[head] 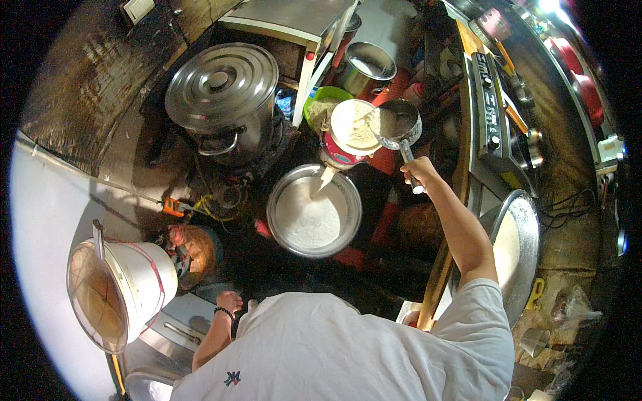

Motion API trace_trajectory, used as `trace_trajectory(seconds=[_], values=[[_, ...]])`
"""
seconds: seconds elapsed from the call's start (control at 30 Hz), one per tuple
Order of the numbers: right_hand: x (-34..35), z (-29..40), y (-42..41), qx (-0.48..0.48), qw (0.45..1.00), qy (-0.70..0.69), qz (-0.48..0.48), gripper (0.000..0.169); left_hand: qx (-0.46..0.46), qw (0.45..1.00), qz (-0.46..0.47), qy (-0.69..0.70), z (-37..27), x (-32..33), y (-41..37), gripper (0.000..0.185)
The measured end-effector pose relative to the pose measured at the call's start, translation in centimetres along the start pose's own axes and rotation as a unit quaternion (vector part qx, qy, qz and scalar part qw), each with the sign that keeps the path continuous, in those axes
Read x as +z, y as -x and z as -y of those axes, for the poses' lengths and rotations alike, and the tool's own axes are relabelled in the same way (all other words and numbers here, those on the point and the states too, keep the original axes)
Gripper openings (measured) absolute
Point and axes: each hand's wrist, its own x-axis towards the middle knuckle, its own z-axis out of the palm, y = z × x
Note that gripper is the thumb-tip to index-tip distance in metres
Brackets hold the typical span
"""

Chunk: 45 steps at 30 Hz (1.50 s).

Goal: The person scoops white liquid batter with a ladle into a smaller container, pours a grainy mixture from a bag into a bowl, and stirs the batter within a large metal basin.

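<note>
My right hand (420, 173) is closed around the handle of a metal ladle-like scoop (401, 123), whose bowl is at the right rim of a round container of pale, wet-looking paste (355, 125). From the spout of the red machine (343, 154) below that container, pale matter hangs into a steel pot (356, 210) holding a whitish mass. At the lower left, my left hand (229, 302) is beside my body, wearing a dark bead bracelet; its fingers look curled, and whether it holds anything is unclear.
A large lidded steel stockpot (220, 90) stands at the upper left. A white bucket (145, 280) with a stick across its top is at the left. Behind the machine are a green basin (310, 108) and a steel pot (368, 62). A counter with a control panel (489, 113) and a wide metal bowl (526, 250) lines the right.
</note>
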Motion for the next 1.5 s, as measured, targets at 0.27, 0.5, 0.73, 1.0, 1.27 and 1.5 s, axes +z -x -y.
trace_trajectory(seconds=[0.27,0.5,0.73,1.0,1.27,1.5], values=[[0.4,-0.2,0.0,-0.025,1.000,-0.009,-0.004,0.016,0.039,0.997,-0.043,-0.058,0.5,0.4,0.0,0.014],[0.5,0.1,-0.1,-0.026,1.000,0.008,-0.010,0.014,0.003,0.999,-0.009,-0.032,0.4,-0.3,-0.2,0.016],[0.7,-0.5,-0.5,-0.029,0.995,0.092,-0.028,0.016,0.062,0.986,-0.079,-0.132,0.6,1.6,1.7,0.009],[1.3,0.7,1.0,-0.013,0.929,0.350,-0.116,0.026,0.043,0.992,-0.068,-0.093,0.8,-0.8,-0.1,0.013],[1.2,0.8,1.1,-0.022,0.903,0.406,-0.142,0.028,0.021,0.998,-0.009,-0.053,0.1,-1.2,-0.2,0.013],[1.9,0.6,1.1,-0.045,0.880,0.437,-0.180,0.029,0.026,0.998,-0.009,-0.050,-0.3,0.3,0.6,0.013]])
